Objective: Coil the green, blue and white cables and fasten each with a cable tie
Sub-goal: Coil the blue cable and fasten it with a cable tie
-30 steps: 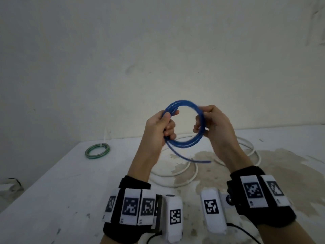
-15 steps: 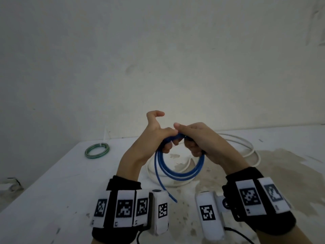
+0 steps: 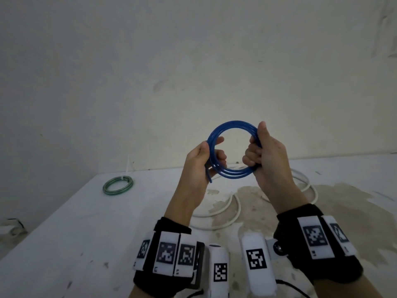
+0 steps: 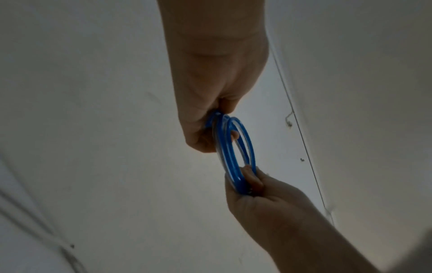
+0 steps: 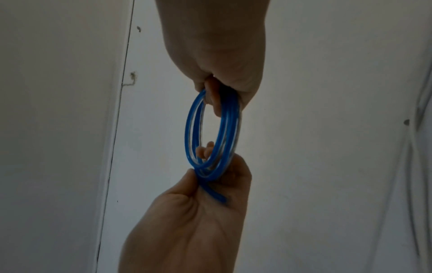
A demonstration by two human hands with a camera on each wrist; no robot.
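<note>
The blue cable point(image 3: 231, 124) is wound into a round coil of several loops, held upright in the air above the white table point(image 3: 64, 233). My left hand point(image 3: 204, 160) grips the coil's left side, with the short free cable end point(image 3: 209, 178) poking down below the palm. My right hand point(image 3: 261, 153) grips the right side, thumb up. The wrist views show the blue cable point(image 4: 236, 151) point(image 5: 210, 129) edge-on between both hands. The green cable point(image 3: 118, 185) lies coiled and tied at the table's back left. The white cable point(image 3: 227, 209) lies loose under my hands.
A pale wall point(image 3: 193, 72) rises directly behind the table. A brown stain point(image 3: 354, 207) spreads over the right part of the tabletop. A thin white strip point(image 3: 129, 164) stands at the wall behind the green coil. The table's left edge falls away at the lower left.
Both hands rose from the low, close-together position and spread to the coil's opposite sides. The dangling blue tail got wound in, leaving only a short end at the left hand.
</note>
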